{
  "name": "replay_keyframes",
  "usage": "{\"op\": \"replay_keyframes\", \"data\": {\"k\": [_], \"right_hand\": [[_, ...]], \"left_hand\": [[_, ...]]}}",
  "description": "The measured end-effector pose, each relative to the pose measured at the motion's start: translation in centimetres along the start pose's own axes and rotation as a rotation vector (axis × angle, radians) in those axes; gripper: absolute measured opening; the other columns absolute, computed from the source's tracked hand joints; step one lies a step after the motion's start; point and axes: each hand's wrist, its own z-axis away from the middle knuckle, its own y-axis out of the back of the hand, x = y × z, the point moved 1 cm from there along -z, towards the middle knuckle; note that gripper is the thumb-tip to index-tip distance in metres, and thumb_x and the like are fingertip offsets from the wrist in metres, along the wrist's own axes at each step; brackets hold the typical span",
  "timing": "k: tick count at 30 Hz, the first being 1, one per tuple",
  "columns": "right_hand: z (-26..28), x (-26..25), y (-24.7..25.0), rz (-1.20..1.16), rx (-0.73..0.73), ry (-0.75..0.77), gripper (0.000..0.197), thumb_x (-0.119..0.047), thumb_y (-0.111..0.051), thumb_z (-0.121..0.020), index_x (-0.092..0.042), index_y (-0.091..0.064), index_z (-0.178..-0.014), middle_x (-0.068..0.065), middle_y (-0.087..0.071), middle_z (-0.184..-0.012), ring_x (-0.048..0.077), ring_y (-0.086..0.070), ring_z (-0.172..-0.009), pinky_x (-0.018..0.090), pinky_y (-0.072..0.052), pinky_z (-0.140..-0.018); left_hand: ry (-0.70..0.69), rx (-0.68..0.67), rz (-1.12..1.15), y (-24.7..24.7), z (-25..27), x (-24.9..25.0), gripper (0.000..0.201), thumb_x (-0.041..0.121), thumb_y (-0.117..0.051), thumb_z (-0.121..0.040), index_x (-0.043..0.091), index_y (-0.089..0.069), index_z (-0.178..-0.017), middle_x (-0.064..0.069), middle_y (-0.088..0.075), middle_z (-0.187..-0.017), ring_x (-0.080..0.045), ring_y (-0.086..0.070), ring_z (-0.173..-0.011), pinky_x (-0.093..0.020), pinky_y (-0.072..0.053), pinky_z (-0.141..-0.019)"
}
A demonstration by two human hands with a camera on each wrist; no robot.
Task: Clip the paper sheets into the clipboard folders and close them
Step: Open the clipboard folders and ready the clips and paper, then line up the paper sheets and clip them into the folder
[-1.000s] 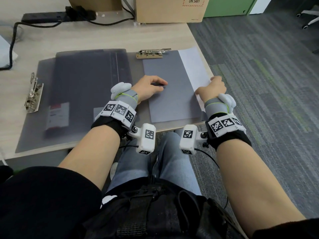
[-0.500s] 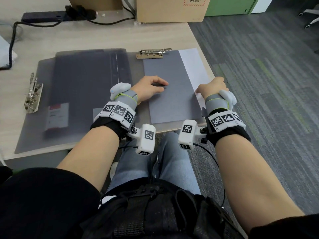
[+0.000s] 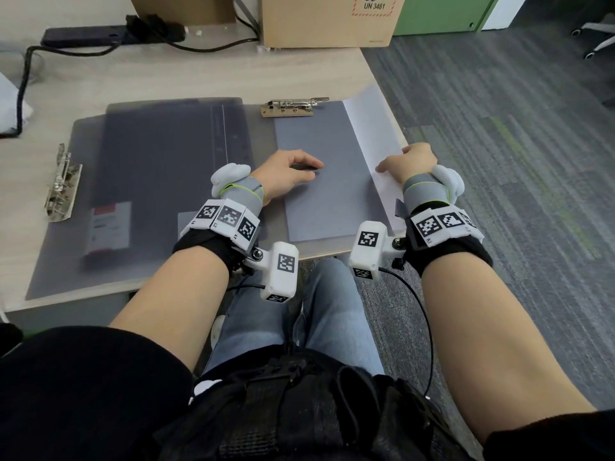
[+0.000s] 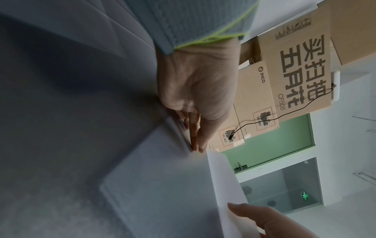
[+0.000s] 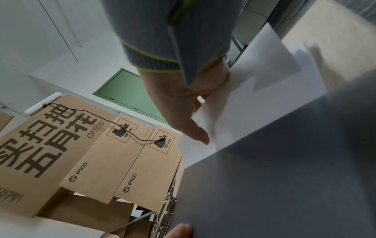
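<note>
Two translucent grey clipboard folders lie on the desk. The right folder [image 3: 263,144] has its metal clip [image 3: 293,106] at the far end, and a darker grey cover sheet [image 3: 326,201] lies on it. A white paper sheet [image 3: 366,128] sticks out from under that sheet's right edge. My right hand [image 3: 412,158] grips the paper's outer edge near the desk's right side, thumb on top [image 5: 195,133]. My left hand [image 3: 289,171] rests on the grey sheet, thumb and fingers pinched together [image 4: 195,136] on it. The left folder [image 3: 149,161] lies open and flat, with its clip [image 3: 61,184] at its left edge.
A white label [image 3: 108,227] shows through the left folder. Cardboard boxes [image 3: 329,21] stand at the desk's far side, beside a black power strip [image 3: 86,34] and its cable. The desk's right edge [image 3: 399,128] runs just past the paper, with carpet beyond.
Almost nothing: my right hand has nudged slightly away from me along the paper's edge. The left hand stays where it was.
</note>
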Motion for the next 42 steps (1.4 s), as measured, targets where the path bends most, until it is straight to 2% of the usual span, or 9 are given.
{"op": "replay_keyframes", "data": {"k": [4,7,11,17,25,32,35,37,42], "right_hand": [[0.5,-0.1,-0.5,0.036,0.009,0.059,0.037,-0.015,-0.06,-0.081,-0.004,-0.058,-0.116,0.015,-0.063,-0.121,0.03,-0.055,-0.089,0.028,-0.039,-0.074],[1.2,-0.3,-0.3,0.096,0.032,0.12,0.018,-0.009,-0.052,-0.083,-0.006,-0.061,-0.098,0.019,-0.063,-0.11,0.036,-0.059,-0.093,0.03,-0.042,-0.074],[2.2,-1.0,1.0,0.132,0.103,0.202,0.041,-0.01,-0.045,-0.087,-0.013,-0.055,-0.126,0.014,-0.057,-0.13,0.036,-0.058,-0.113,0.034,-0.046,-0.086],[5.2,-2.6,4.2,0.184,0.287,0.343,0.017,-0.008,-0.045,-0.084,-0.009,-0.05,-0.068,0.01,-0.048,-0.067,0.037,-0.043,-0.072,0.032,-0.034,-0.064],[8.5,-2.3,6.3,0.092,0.499,0.562,0.034,-0.011,-0.04,-0.085,-0.01,-0.064,-0.109,0.017,-0.067,-0.105,0.04,-0.057,-0.097,0.034,-0.031,-0.068],[9.8,-2.3,6.7,-0.156,0.637,0.716,0.027,-0.011,-0.042,-0.091,-0.007,-0.064,-0.105,0.015,-0.06,-0.075,0.029,-0.039,-0.069,0.03,-0.028,-0.063],[9.4,-2.4,6.3,-0.366,0.558,0.778,0.015,-0.012,-0.045,-0.09,-0.007,-0.059,-0.086,-0.007,-0.04,-0.055,0.02,-0.034,-0.057,0.026,-0.028,-0.059],[9.1,-2.6,5.5,-0.516,0.429,0.788,0.011,-0.011,-0.047,-0.086,-0.018,-0.051,-0.078,-0.015,-0.038,-0.055,0.005,-0.034,-0.051,0.023,-0.03,-0.056],[7.4,-2.0,3.2,-0.706,0.067,0.674,0.022,0.001,-0.053,-0.077,-0.021,-0.058,-0.079,-0.006,-0.059,-0.07,0.007,-0.054,-0.063,0.023,-0.047,-0.063]], "left_hand": [[-0.001,0.018,0.018,-0.1,0.0,0.0,0.032,-0.004,-0.052,-0.089,-0.003,-0.058,-0.12,-0.002,-0.053,-0.11,0.038,-0.043,-0.062,0.012,-0.032,-0.062],[-0.005,0.029,-0.031,0.0,0.0,-0.1,0.032,-0.003,-0.052,-0.088,0.0,-0.06,-0.119,-0.002,-0.054,-0.109,0.032,-0.047,-0.067,0.012,-0.031,-0.062],[-0.01,0.08,-0.108,0.2,0.0,0.2,0.031,-0.002,-0.053,-0.086,0.006,-0.065,-0.114,-0.007,-0.059,-0.107,0.017,-0.048,-0.075,0.012,-0.031,-0.058],[0.0,0.151,-0.171,0.8,0.4,0.2,0.028,0.002,-0.056,-0.084,0.013,-0.068,-0.107,-0.005,-0.064,-0.101,-0.014,-0.053,-0.091,0.003,-0.034,-0.052],[-0.022,0.156,-0.217,0.3,1.5,0.5,0.032,-0.002,-0.055,-0.085,0.003,-0.064,-0.115,-0.016,-0.064,-0.122,-0.011,-0.052,-0.1,0.003,-0.037,-0.068],[-0.063,0.28,0.053,1.0,2.2,3.8,0.045,0.033,-0.05,-0.092,0.011,-0.047,-0.131,-0.006,-0.057,-0.125,-0.012,-0.05,-0.104,-0.016,-0.04,-0.076],[-0.088,0.31,0.208,1.4,2.5,5.9,0.026,0.032,-0.049,-0.092,0.018,-0.053,-0.113,0.004,-0.055,-0.102,-0.015,-0.052,-0.099,-0.021,-0.041,-0.083],[-0.135,0.409,0.327,2.1,3.2,7.3,0.005,0.021,-0.054,-0.087,0.02,-0.049,-0.086,0.004,-0.052,-0.082,-0.016,-0.052,-0.08,-0.014,-0.043,-0.07],[-0.182,0.609,0.458,4.6,4.6,7.2,0.018,0.004,-0.046,-0.053,0.018,-0.046,-0.065,-0.004,-0.049,-0.072,-0.019,-0.045,-0.076,-0.031,-0.04,-0.07]]}}
